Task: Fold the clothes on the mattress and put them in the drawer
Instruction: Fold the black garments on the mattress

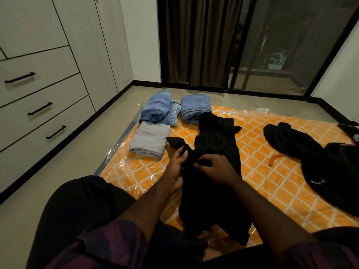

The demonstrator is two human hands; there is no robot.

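A black garment (pixel 215 144) lies stretched lengthwise on the orange patterned mattress (pixel 272 181), running from my lap to the folded jeans. My left hand (pixel 175 167) grips its left edge, where a black flap sticks out. My right hand (pixel 215 167) pinches a fold of the same garment just to the right. Two folded blue jeans (pixel 157 108) (pixel 195 107) and a folded grey cloth (pixel 149 140) sit at the mattress's far left corner. More unfolded black clothes (pixel 320 162) lie on the right.
A wardrobe with three closed drawers (pixel 38 105) with black handles stands on the left, across a strip of floor. A small orange strap (pixel 274 159) lies on the mattress. Dark curtains and a glass door (pixel 272 45) are behind. My knees frame the bottom.
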